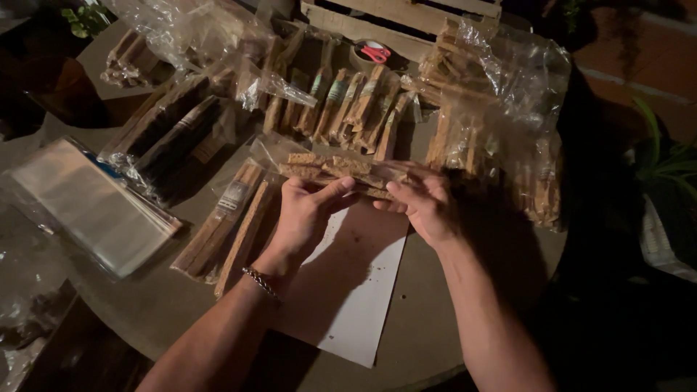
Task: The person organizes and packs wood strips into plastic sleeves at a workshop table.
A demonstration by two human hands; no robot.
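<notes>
While both hands meet above the round table (145, 305), they hold one clear packet of wood sticks (341, 170) between them, lying crosswise just over a white paper sheet (356, 305). The left hand (305, 214) pinches the packet's near edge with thumb and fingers closed on it; the right hand (421, 203) clamps its other end the same way. A metal bracelet (260, 281) circles the left wrist. Just left of the left hand lie two wrapped stick packs (229, 225), side by side and touching. Farther left sits one stack of empty clear sleeves (87, 207), near the table's rim. Behind the held packet runs a row of about seven banded stick bundles (348, 105); the exact count is hard to tell in the dim light. One large plastic bag of sticks (501, 123) crowds the right side, and a tape roll with a red dispenser (374, 52) lies at the back. Open surface remains only on the paper and the table's near edge.
</notes>
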